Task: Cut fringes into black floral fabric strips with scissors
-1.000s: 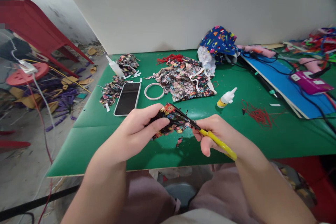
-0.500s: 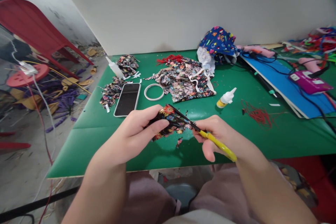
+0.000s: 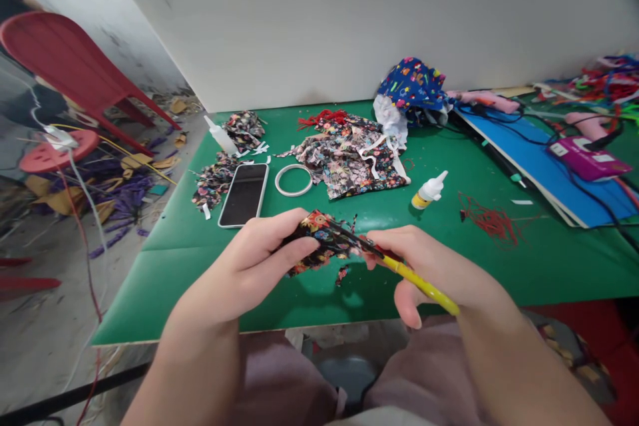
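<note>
My left hand (image 3: 264,256) pinches a piece of black floral fabric (image 3: 319,229) between thumb and fingers, above the front of the green table. My right hand (image 3: 414,256) grips yellow-handled scissors (image 3: 422,284), whose dark blades lie along the fabric's right edge. A ragged strip trails at that edge. A small floral scrap (image 3: 342,275) shows just below the fabric. Behind my hands are a phone (image 3: 243,195), a white ring-shaped roll (image 3: 293,180) and a heap of floral fabric (image 3: 349,156).
Right of the heap stands a small glue bottle (image 3: 429,191), near tangled red thread (image 3: 494,219). Blue boards (image 3: 529,166) with cables and a purple box (image 3: 589,158) lie at the right. Another white bottle (image 3: 221,136) leans by fabric scraps at the left. A red chair (image 3: 74,56) stands beyond.
The scissors' handle and my right thumb have shifted slightly right and down. My left hand keeps its hold on the fabric. The whole view has dropped a little.
</note>
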A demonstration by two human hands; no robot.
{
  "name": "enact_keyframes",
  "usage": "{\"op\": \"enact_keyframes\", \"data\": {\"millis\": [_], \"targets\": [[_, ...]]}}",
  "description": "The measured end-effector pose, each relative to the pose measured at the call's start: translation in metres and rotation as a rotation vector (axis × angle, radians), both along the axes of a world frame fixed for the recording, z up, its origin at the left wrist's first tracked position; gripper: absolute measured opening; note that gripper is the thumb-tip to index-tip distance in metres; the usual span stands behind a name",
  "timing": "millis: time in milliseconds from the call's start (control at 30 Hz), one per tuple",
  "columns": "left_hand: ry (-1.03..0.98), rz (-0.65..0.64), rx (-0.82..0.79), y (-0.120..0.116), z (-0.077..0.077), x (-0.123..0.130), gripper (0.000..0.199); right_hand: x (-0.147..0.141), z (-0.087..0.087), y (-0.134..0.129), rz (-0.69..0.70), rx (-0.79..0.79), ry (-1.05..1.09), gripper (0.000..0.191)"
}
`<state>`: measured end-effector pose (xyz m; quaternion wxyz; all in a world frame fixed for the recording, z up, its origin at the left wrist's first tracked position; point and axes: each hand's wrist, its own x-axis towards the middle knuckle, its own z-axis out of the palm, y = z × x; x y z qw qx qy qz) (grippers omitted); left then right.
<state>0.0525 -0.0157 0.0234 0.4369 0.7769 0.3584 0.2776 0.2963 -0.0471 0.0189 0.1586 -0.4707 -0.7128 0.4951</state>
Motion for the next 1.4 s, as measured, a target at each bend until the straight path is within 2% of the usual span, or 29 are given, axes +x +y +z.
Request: {"op": "enact_keyframes", "data": {"millis": [200,400,733,1400], "targets": [[0.022,-0.042,0.015,-0.002,0.000,0.002,0.010,0.000,-0.004,-0.001,0.002,0.020,-0.004,0.007],[0.041,-0.126,0.014,-0.002,0.001,0.009,0.013,-0.003,-0.011,0.001,0.003,0.026,0.040,0.017],[0.093,-0.127,0.085,-0.002,0.005,0.015,0.018,-0.004,-0.018,0.001,-0.005,0.113,0.113,0.046],[0.060,-0.102,0.043,-0.001,0.002,0.013,0.016,-0.008,-0.020,0.003,-0.047,0.123,0.141,0.059]]}}
